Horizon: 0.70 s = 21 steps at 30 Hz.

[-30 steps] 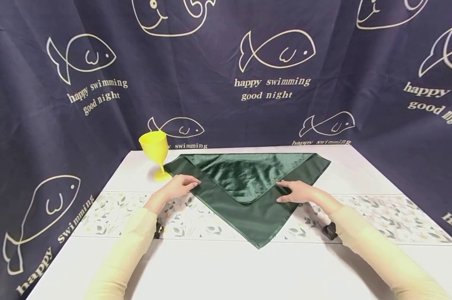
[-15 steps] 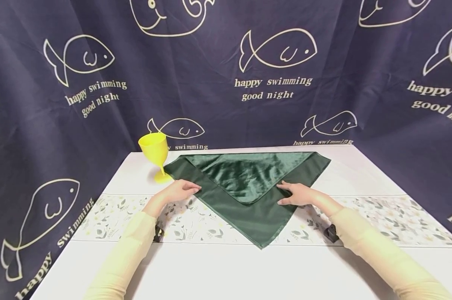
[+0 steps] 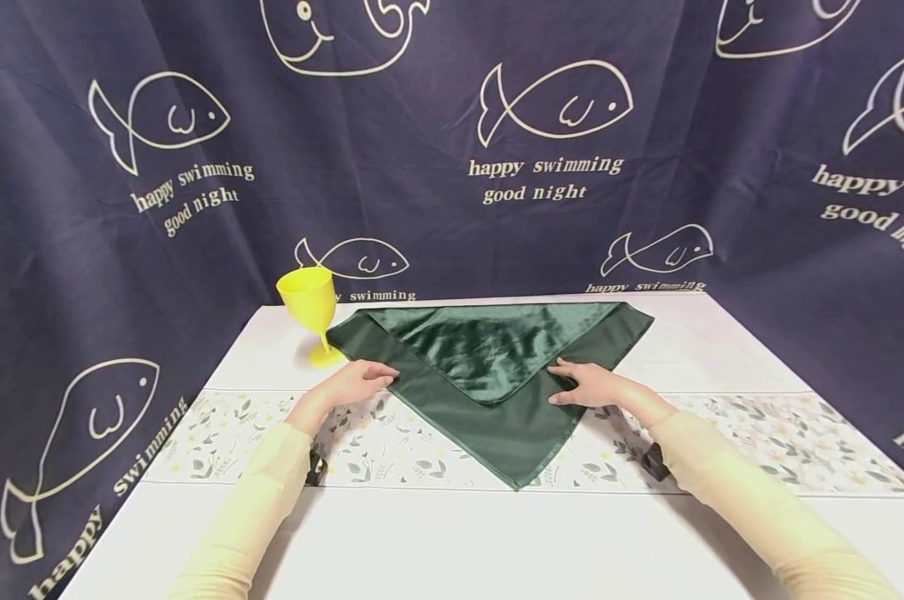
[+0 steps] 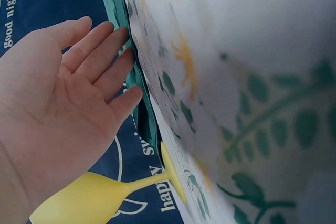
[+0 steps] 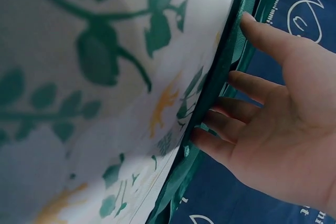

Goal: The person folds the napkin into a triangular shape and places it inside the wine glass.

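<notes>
A dark green velvet cloth (image 3: pixel 466 354) lies on the table, folded over so that a smaller flap points toward the front on top of a larger point. My left hand (image 3: pixel 357 381) is at the cloth's left edge, fingers extended; in the left wrist view its fingertips (image 4: pixel 126 56) meet the green edge. My right hand (image 3: pixel 590 387) rests on the right side of the cloth, fingers spread and fairly straight, fingertips (image 5: pixel 210 135) against the fabric in the right wrist view. Neither hand grips anything.
A yellow goblet (image 3: pixel 312 304) stands behind my left hand, its base close to the cloth's left corner. A floral strip (image 3: pixel 759 437) crosses the white table (image 3: pixel 459 542). Behind hangs a dark blue curtain (image 3: pixel 422 167) with fish drawings.
The cloth's right corner and front tip have shifted slightly left, and my right hand has moved slightly left with them. My left hand stays nearly in place at the left edge.
</notes>
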Tool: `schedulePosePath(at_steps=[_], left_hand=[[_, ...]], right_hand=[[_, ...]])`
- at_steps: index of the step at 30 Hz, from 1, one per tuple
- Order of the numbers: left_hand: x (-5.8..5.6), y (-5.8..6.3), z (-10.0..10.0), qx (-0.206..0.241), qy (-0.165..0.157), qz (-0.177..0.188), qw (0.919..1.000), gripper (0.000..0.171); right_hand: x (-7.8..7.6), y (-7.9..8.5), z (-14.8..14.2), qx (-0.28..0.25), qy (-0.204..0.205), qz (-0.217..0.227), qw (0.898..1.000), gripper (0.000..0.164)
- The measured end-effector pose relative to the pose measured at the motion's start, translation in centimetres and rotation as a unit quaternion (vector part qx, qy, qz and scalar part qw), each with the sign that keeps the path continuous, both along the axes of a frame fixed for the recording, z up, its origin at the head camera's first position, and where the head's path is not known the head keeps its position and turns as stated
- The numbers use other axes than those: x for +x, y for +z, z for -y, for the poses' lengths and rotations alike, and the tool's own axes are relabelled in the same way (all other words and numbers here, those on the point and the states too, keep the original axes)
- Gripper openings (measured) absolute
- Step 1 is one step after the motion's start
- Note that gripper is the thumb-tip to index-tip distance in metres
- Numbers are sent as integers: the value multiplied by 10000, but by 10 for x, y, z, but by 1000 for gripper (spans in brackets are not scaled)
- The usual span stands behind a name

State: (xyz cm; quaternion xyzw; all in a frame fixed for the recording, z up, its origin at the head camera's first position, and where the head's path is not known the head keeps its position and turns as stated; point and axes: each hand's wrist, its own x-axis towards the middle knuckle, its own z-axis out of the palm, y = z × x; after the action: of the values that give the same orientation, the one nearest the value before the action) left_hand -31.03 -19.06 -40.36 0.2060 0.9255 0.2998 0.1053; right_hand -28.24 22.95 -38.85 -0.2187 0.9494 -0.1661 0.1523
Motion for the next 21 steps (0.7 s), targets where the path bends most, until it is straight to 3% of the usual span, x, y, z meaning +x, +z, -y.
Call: schedulePosePath(at_steps=[11, 17, 21], left_hand=[[-2, -4, 3, 154, -294, -139, 9994, 35], [1, -3, 2, 152, -329, -151, 9992, 36], [1, 0, 2, 161, -356, -382, 9985, 34]], right_hand=[[-16, -5, -2, 32, 4, 49, 10000, 67], [-9, -1, 0, -126, 29, -152, 9998, 70], [-1, 1, 3, -277, 70, -153, 9995, 70]])
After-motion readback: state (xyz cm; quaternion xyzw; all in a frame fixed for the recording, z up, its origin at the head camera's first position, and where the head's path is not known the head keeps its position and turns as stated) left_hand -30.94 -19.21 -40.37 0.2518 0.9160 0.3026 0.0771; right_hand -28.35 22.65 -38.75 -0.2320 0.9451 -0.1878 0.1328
